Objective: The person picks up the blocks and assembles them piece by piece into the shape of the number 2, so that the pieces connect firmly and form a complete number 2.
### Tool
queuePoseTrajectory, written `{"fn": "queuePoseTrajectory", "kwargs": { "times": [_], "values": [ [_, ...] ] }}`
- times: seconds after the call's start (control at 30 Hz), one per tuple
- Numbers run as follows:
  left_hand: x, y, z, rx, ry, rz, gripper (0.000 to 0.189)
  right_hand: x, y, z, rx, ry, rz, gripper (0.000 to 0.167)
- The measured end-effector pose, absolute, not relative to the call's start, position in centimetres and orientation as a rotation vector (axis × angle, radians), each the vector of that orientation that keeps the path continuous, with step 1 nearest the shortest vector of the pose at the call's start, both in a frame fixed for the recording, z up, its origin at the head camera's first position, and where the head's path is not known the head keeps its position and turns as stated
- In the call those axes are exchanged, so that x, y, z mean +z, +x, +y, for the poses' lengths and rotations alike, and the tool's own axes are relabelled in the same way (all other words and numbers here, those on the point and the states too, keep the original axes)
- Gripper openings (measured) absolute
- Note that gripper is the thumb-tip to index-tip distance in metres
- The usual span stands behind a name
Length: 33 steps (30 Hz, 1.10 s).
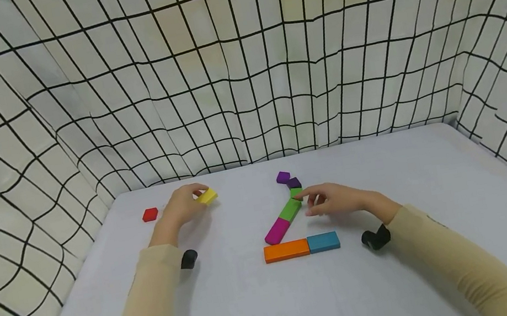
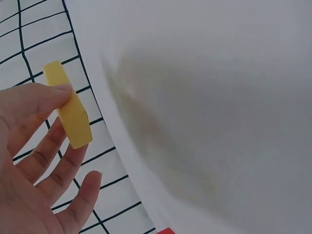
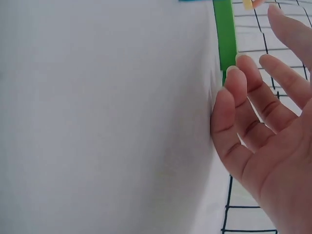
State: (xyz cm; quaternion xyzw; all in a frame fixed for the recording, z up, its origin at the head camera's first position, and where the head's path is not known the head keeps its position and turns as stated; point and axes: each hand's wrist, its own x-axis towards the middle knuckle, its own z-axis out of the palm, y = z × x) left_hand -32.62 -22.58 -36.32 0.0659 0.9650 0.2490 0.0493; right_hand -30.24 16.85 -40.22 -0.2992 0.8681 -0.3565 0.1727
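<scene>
My left hand [image 1: 184,205] pinches a yellow block [image 2: 70,107] between thumb and fingers, at the left of the table. To its left lies a small red block [image 1: 150,214]. My right hand [image 1: 338,198] is beside a short green block [image 1: 296,193], fingers loosely bent and holding nothing; whether a fingertip touches the block I cannot tell. A longer green block [image 1: 290,209] and a magenta block [image 1: 277,230] form a slanted line with it. Two purple blocks [image 1: 283,177] lie at its far end. Nearer me, an orange block [image 1: 286,251] and a blue block [image 1: 323,242] sit end to end.
A white table [image 1: 259,313] spreads under both arms. Black grid netting [image 1: 230,78] over white sheeting rises along its back and sides. Dark wrist-worn pieces [image 1: 376,238] hang below both wrists.
</scene>
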Motion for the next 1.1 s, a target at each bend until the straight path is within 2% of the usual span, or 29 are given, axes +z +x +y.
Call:
{"fn": "queuePoseTrajectory", "kwargs": {
  "times": [0.47,0.87,1.1],
  "values": [
    [-36.8,-33.7,-19.7,0.767,0.297,2.96,0.047,-40.8,-32.3,17.0,-1.216,-0.73,2.412,0.054],
    [-36.6,-34.3,-17.2,0.73,0.362,2.993,0.047,-40.9,-33.3,16.3,-1.205,-0.622,2.482,0.049],
    [-36.8,-34.9,-15.7,0.728,0.405,2.995,0.048,-40.9,-33.5,16.1,-1.161,-0.598,2.508,0.052]
  ]
}}
